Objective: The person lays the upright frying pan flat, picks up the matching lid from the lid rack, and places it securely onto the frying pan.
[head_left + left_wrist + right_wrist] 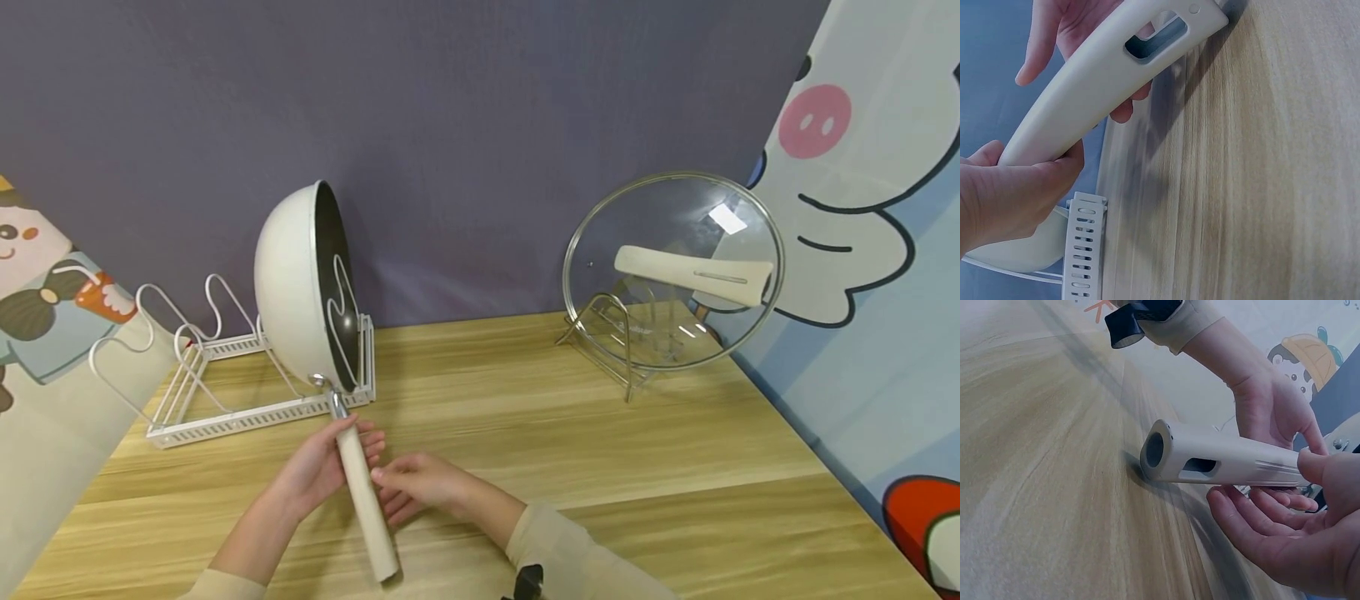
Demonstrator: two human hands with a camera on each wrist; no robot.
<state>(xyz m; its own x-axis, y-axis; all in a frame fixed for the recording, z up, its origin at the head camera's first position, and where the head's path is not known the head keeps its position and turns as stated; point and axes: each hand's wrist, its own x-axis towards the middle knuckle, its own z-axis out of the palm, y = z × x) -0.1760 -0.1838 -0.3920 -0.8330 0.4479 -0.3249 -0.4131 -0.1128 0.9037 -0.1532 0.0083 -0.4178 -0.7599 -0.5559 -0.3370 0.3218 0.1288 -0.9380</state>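
Note:
A deep white wok (288, 283) with a dark inside stands on its edge in a white wire rack (240, 423). Its long cream handle (363, 500) slants down toward me, with a slot near its end. My left hand (318, 467) grips the handle close to the metal joint, thumb over the top. Against the handle's right side, lower down, lies my right hand (423, 487). Its loosely bent fingers (1241, 519) reach beneath the handle, and the left wrist view shows its thumb apart from it.
A glass lid (600, 217) with a cream grip (690, 273) leans in a metal wire stand (626, 358) at the back right. A grey-purple panel (480, 150) closes off the back of the wooden table (495, 417). Cartoon-printed sheets flank both sides.

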